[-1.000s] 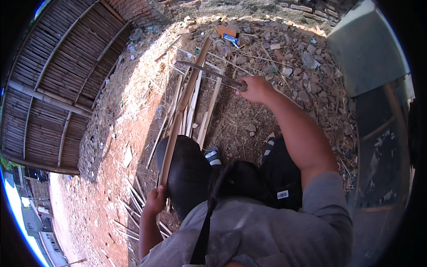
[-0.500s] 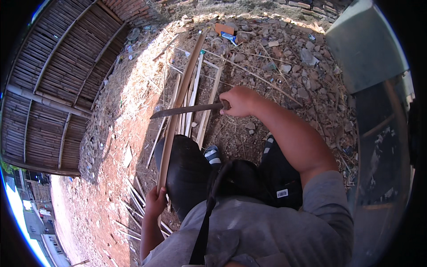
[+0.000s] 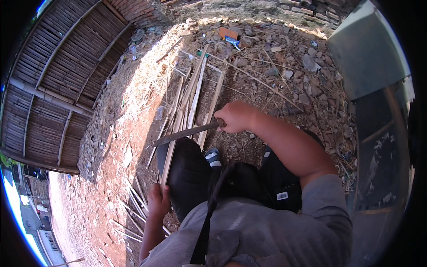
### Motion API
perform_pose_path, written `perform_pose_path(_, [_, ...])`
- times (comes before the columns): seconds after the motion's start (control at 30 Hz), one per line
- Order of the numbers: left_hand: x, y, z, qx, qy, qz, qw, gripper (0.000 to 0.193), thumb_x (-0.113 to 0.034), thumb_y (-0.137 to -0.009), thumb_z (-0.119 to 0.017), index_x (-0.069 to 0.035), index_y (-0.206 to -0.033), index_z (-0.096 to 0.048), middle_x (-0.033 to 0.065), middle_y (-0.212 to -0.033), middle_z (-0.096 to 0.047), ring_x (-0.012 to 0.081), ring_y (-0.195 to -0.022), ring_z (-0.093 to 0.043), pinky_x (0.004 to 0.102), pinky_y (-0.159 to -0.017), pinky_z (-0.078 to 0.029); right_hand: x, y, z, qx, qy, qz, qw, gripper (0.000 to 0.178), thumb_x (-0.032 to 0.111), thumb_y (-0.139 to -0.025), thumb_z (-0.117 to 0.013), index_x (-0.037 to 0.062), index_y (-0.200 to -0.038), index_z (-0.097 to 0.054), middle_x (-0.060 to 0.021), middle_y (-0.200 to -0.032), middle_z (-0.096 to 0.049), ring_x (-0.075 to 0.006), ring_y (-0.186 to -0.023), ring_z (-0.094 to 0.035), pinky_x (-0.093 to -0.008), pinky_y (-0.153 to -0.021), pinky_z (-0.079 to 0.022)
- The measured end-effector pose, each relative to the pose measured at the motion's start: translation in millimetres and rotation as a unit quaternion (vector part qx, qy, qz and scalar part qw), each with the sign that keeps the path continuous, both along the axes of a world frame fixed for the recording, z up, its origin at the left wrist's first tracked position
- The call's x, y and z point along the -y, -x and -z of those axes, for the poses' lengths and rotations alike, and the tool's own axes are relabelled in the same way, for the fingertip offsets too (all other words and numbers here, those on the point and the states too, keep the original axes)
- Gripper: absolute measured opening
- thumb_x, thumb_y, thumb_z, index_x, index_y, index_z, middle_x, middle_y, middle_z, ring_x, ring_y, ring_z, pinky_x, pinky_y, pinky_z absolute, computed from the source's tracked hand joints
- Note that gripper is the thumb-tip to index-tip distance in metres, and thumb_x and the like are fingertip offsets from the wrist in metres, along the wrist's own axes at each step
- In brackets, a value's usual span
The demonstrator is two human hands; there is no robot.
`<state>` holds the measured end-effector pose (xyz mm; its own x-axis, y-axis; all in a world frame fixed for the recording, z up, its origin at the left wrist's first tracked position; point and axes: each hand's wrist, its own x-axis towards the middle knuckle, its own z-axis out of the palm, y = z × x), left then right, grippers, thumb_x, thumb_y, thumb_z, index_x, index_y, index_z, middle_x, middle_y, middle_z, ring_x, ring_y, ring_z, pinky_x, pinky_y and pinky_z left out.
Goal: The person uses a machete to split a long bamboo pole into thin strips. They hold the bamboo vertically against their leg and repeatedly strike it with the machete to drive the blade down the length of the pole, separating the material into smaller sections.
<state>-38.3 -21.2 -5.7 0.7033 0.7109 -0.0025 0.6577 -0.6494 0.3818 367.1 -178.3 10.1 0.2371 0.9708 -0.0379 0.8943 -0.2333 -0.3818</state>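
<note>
My left hand (image 3: 159, 200) is closed round the near end of a long, pale brown bamboo strip (image 3: 168, 163). The strip runs away from me beside my left knee, its far part over other strips on the ground. My right hand (image 3: 235, 117) grips the handle of a machete (image 3: 189, 132). Its dark blade points left and lies across the strip just above my left knee (image 3: 184, 171). Whether the edge bites into the strip cannot be made out. My fingers hide most of the handle.
Several loose strips (image 3: 217, 91) lie on the ground ahead, and more thin strips (image 3: 133, 200) lie at my left. Rubble (image 3: 307, 84) covers the ground at the right. A slatted bamboo panel (image 3: 53, 53) stands left, a grey panel (image 3: 369, 53) right, a brick wall (image 3: 249, 11) behind.
My right hand has drawn the machete nearer to me along the strip. The strip has turned and its far end has dropped lower. My left hand still holds its near end.
</note>
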Motion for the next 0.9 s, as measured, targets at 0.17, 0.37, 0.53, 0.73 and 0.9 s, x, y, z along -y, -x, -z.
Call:
perform_pose_path(0.17, [-3,-6,2,0.005,0.016,0.023,1.000,0.042,-0.038,-0.099,-0.058,-0.001,-0.082,-0.049,0.0231,-0.071,-0.058,0.0444,-0.070,-0.060,0.0511,-0.062,-0.043,1,-16,11,-0.034,-0.030,0.040,0.998,0.025,0.035,-0.081,-0.075,0.0120,-0.088,-0.068,-0.0124,-0.084,-0.069,-0.0342,-0.088,-0.069,-0.0488,-0.076,-0.054])
perform_pose_path(0.37, [-1,-8,-4,-0.015,0.001,0.013,1.000,0.041,-0.037,-0.100,-0.056,-0.001,-0.083,-0.048,0.0239,-0.070,-0.057,0.0467,-0.069,-0.058,0.0533,-0.062,-0.042,9,-49,8,-0.091,0.008,0.151,0.984,0.024,0.032,-0.081,-0.074,0.0108,-0.091,-0.070,-0.0135,-0.086,-0.070,-0.0351,-0.089,-0.068,-0.0475,-0.078,-0.054])
perform_pose_path(0.53, [2,-13,0,-0.005,0.014,0.030,0.999,0.040,-0.037,-0.101,-0.055,-0.001,-0.085,-0.048,0.0247,-0.072,-0.058,0.0489,-0.071,-0.057,0.0546,-0.062,-0.041,2,-14,13,-0.053,-0.013,0.044,0.998,0.022,0.029,-0.079,-0.074,0.0114,-0.091,-0.071,-0.0140,-0.087,-0.070,-0.0354,-0.088,-0.069,-0.0482,-0.077,-0.054])
perform_pose_path(0.73, [-4,-10,2,0.002,0.008,0.044,0.999,0.042,-0.040,-0.101,-0.054,-0.001,-0.086,-0.048,0.0258,-0.073,-0.059,0.0502,-0.073,-0.058,0.0558,-0.063,-0.041,-8,-3,6,-0.051,0.026,0.000,0.998,0.022,0.027,-0.076,-0.075,0.0103,-0.089,-0.071,-0.0144,-0.085,-0.070,-0.0357,-0.087,-0.069,-0.0490,-0.076,-0.054])
perform_pose_path(0.9, [-4,-16,0,-0.011,0.019,0.024,0.999,0.042,-0.040,-0.101,-0.054,-0.001,-0.086,-0.049,0.0262,-0.072,-0.059,0.0501,-0.073,-0.059,0.0557,-0.063,-0.042,-4,-38,27,-0.089,0.035,0.065,0.993,0.025,0.029,-0.077,-0.075,0.0081,-0.090,-0.072,-0.0159,-0.087,-0.071,-0.0366,-0.089,-0.068,-0.0485,-0.079,-0.053])
